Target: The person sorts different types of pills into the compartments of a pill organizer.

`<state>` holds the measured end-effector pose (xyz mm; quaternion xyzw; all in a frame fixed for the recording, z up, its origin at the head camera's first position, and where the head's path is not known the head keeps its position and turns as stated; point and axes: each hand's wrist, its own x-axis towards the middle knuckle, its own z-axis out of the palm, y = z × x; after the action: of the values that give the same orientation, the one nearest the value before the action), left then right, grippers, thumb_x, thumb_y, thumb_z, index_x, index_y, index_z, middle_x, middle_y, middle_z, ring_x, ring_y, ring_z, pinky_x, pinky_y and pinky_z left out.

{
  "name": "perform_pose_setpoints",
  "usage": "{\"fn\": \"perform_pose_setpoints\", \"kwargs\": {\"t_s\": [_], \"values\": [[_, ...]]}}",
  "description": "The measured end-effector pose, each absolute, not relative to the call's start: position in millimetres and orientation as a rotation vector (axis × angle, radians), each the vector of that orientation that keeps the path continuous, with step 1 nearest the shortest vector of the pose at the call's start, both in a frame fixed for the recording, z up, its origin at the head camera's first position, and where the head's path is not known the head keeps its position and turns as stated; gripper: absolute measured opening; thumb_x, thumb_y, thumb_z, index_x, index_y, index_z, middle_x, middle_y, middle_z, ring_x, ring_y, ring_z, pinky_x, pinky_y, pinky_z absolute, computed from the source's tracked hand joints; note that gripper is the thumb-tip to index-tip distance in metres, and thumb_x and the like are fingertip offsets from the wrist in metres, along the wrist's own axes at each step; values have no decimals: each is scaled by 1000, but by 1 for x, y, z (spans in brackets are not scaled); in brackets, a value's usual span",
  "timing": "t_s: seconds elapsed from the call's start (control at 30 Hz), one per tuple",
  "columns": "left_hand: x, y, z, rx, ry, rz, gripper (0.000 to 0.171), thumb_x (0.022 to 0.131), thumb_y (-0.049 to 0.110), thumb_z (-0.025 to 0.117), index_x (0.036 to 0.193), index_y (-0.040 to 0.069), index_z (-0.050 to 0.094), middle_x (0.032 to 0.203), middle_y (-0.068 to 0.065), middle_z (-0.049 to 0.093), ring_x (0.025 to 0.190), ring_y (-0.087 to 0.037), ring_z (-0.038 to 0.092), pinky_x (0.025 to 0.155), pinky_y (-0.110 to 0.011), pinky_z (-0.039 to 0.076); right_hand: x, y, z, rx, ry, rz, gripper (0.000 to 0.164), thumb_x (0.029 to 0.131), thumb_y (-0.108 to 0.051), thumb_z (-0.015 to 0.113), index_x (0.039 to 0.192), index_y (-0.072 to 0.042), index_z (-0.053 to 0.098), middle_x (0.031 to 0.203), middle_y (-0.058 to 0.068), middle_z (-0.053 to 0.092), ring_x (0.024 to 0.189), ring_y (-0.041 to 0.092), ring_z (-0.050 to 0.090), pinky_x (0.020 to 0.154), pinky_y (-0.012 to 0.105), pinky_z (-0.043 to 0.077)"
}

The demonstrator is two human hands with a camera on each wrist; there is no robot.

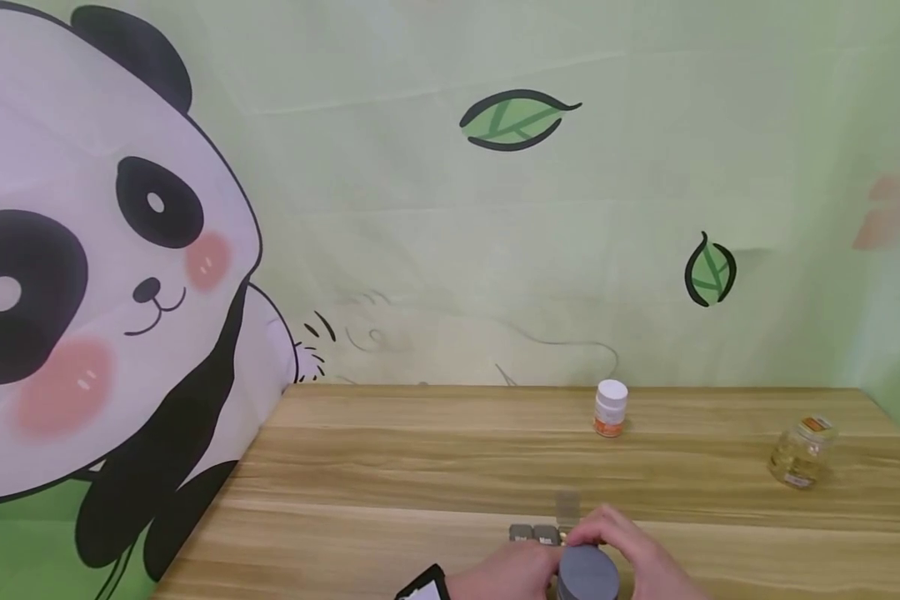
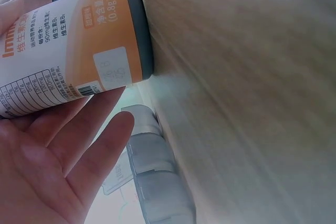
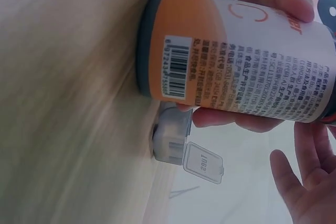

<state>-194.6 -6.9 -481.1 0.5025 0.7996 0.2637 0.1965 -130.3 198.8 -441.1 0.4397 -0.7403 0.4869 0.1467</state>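
An upright supplement bottle with a grey lid [image 1: 588, 571] stands at the bottom of the head view. Its white-and-orange label [image 2: 58, 51] and barcode [image 3: 176, 67] show in the wrist views, the dark base right at the tabletop. My left hand [image 1: 506, 571] grips the bottle's body, thumb [image 3: 294, 3] on the near side and fingers behind. My right hand [image 1: 633, 550] holds around the lid, with some fingers [image 3: 286, 174] spread out beside it. Just beyond the bottle lies a grey pill organizer [image 1: 532, 533] with day names on its flaps. A clear flap [image 3: 203, 163] stands raised.
Farther back is a small white bottle with an orange band [image 1: 610, 408]. A clear jar of yellowish contents [image 1: 798, 457] stands on the right. Behind the wooden table [image 1: 420, 450] hangs a green cloth with a panda and leaves. A black watch [image 1: 423, 583] is on the left wrist.
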Motion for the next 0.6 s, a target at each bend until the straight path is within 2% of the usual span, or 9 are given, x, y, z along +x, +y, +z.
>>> {"fn": "perform_pose_setpoints", "kwargs": {"t_s": [0.17,0.23,0.47,0.6], "values": [[-188,-7,-466,1426,2297,694,22,87,26,72,105,14,66,77,17,56,65,8,47,59,-9,39,-133,202,-439,1356,-2098,1396,58,76,-25,83,126,-10,57,114,3,53,101,15,54,82,29,46],[-178,-7,-442,1414,2305,682,23,87,22,72,105,9,67,79,15,58,69,7,48,61,-9,39,-133,204,-435,1380,-2121,1453,56,79,-24,81,127,-9,56,117,4,54,104,15,55,84,30,47],[-172,-8,-432,1370,2302,677,22,87,22,71,105,9,68,81,14,60,71,7,49,63,-9,39,-127,212,-421,1279,-2284,1862,54,81,-3,72,131,-7,52,123,6,60,112,14,56,90,31,45],[-171,-7,-432,1347,2333,669,21,86,23,71,103,10,68,77,15,58,69,6,48,61,-9,38,-126,215,-419,1285,-2305,1853,57,81,2,69,134,-9,50,124,9,59,113,16,55,89,32,44]]}}
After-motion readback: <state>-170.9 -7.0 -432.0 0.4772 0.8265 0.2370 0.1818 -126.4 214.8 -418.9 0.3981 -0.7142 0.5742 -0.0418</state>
